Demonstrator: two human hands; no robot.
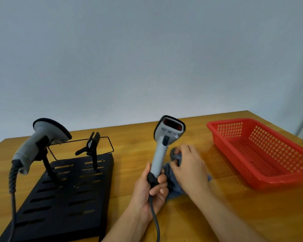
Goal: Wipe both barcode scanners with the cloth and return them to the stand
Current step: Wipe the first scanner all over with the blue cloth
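Observation:
My left hand [151, 190] grips the base of a grey barcode scanner's [164, 142] handle and holds it upright above the table, red scan window facing me, its cable hanging down. Just right of it, my right hand [189, 165] clutches a grey-blue cloth [175, 186] bunched against the handle. A second grey scanner [40, 140] rests in the left holder of the black stand [65, 198], head pointing away, its coiled cable dropping at the left. The stand's right clamp holder [93, 145] has nothing in it.
A red plastic basket [262, 151] with nothing visible in it sits at the right on the wooden table [133, 140]. A plain wall rises behind the table's far edge. The held scanner's cable [156, 222] runs off the frame's bottom.

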